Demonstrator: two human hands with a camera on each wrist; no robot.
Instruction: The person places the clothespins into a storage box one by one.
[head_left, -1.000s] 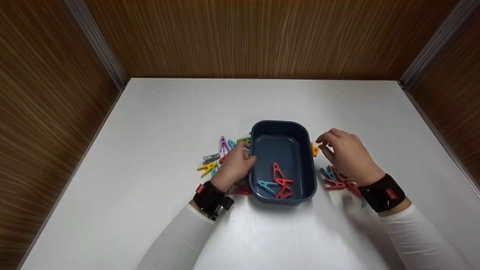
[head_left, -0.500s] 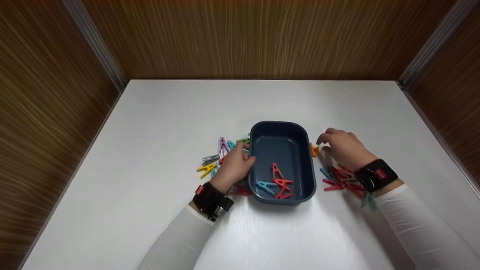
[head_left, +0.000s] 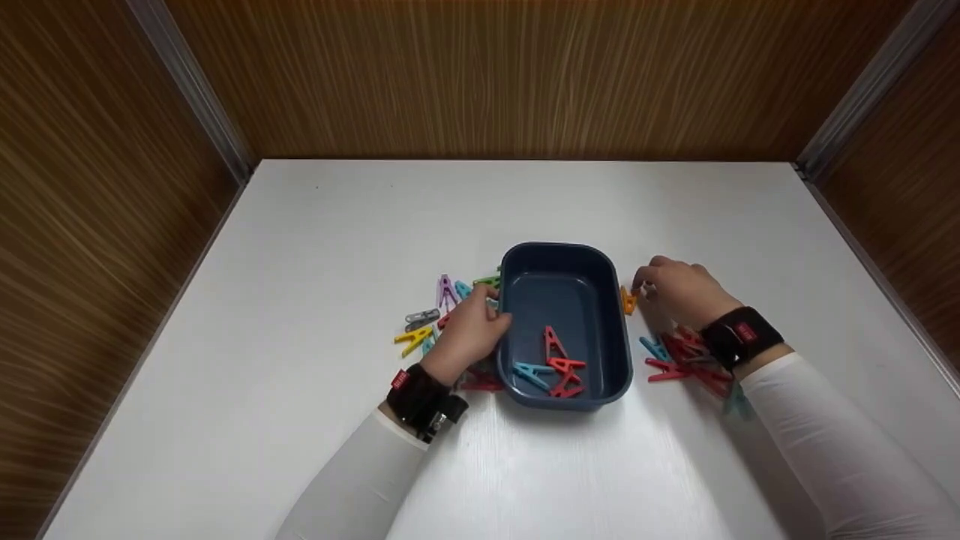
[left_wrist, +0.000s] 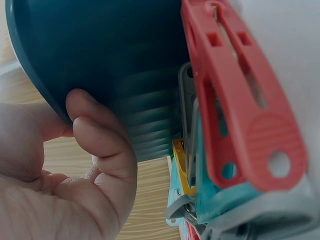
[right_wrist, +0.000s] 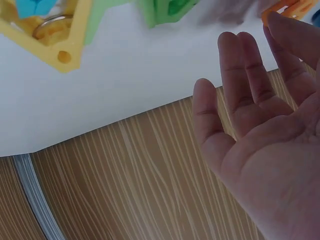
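Observation:
A dark blue tub stands mid-table with red and blue clothespins inside. My left hand grips the tub's left wall, thumb at the rim and fingers curled against the outside. A red clothespin lies right beside that hand. My right hand is just right of the tub. Its fingertips pinch an orange clothespin lying against the tub's right wall. In the right wrist view the index fingertip rests on the orange clothespin while the other fingers stay loosely extended.
Loose clothespins in purple, grey, yellow, teal and green lie left of the tub. Red and teal ones lie under my right wrist. A yellow pin and a green pin show close to the right hand. Wooden walls enclose the white table.
My right hand has dropped lower and slid left, closing its fingertips onto the orange clothespin. The left hand and the tub have stayed put.

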